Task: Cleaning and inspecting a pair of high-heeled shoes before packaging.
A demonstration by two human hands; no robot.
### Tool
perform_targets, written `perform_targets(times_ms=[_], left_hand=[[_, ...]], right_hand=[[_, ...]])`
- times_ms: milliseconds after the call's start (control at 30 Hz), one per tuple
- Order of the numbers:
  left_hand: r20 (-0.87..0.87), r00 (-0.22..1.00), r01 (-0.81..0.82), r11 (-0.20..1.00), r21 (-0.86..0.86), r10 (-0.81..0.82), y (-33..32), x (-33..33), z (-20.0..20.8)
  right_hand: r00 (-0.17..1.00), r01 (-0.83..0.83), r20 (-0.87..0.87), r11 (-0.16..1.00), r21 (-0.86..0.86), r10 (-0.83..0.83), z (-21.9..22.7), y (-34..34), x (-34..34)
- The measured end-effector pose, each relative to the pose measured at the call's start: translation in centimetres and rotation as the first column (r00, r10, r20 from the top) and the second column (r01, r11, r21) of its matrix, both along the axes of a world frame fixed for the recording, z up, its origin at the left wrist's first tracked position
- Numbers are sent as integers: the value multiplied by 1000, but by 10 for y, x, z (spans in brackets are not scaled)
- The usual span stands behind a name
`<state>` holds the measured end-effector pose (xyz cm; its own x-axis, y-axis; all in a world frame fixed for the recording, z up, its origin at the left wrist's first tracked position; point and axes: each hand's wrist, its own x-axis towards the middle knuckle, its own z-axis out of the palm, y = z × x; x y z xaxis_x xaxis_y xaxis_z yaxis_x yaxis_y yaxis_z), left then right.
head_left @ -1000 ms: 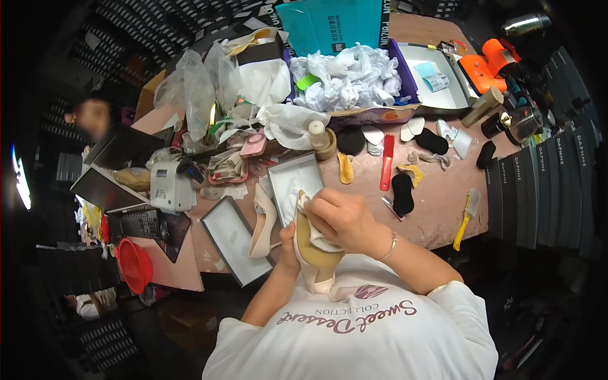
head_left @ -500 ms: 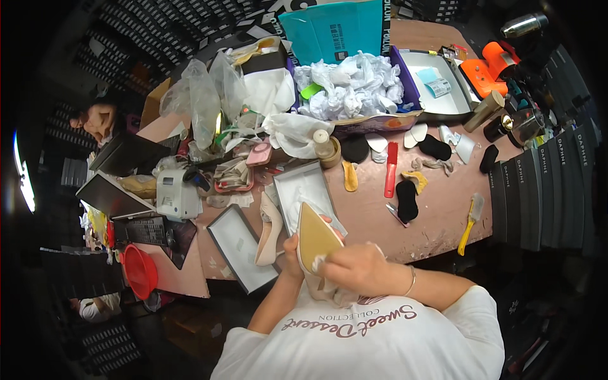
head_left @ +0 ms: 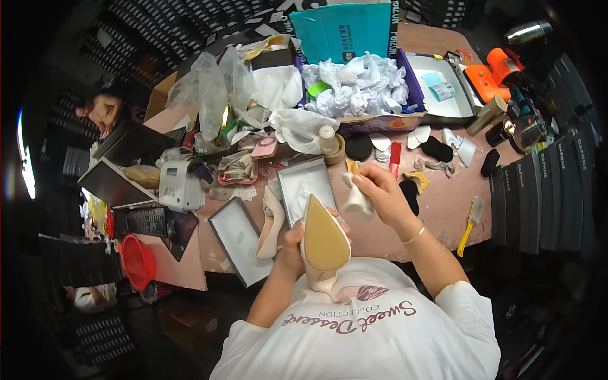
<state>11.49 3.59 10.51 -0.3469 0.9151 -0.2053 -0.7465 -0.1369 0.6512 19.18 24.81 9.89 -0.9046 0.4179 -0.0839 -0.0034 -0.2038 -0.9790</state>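
Note:
My left hand is closed around a beige pointed high-heeled shoe, its tan sole turned up and its heel toward my shirt. Up and to the right of it, my right hand pinches a crumpled white cloth, apart from the sole. Just beyond those fingers lies a small yellow piece, partly covered by the hand. Another beige pointed heel rests left of my left hand, between a grey-edged box lid and an open shoebox with white paper inside.
A purple box full of crumpled white paper stands at the back. On the right are black pads, a yellow-handled brush and stacked dark shoeboxes. Leftward are a white machine, a keyboard and a red basin.
My right hand has lifted the cloth off the sole and moved up and right, over the tabletop. In my left hand the shoe has turned more upright, showing the whole front sole.

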Motion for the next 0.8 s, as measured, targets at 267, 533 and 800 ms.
perform_targets(times_ms=[267,533,800], left_hand=[[-72,991,-107,992,66,112,-16,-2,-2],[50,990,-138,989,55,135,-14,-1,-8],[0,980,-197,980,-29,197,-16,2,-13]], right_hand=[[995,-12,102,998,62,6,-2,-46,81],[932,160,-324,613,773,165,43,-69,34],[924,79,-263,536,840,276,42,-61,32]])
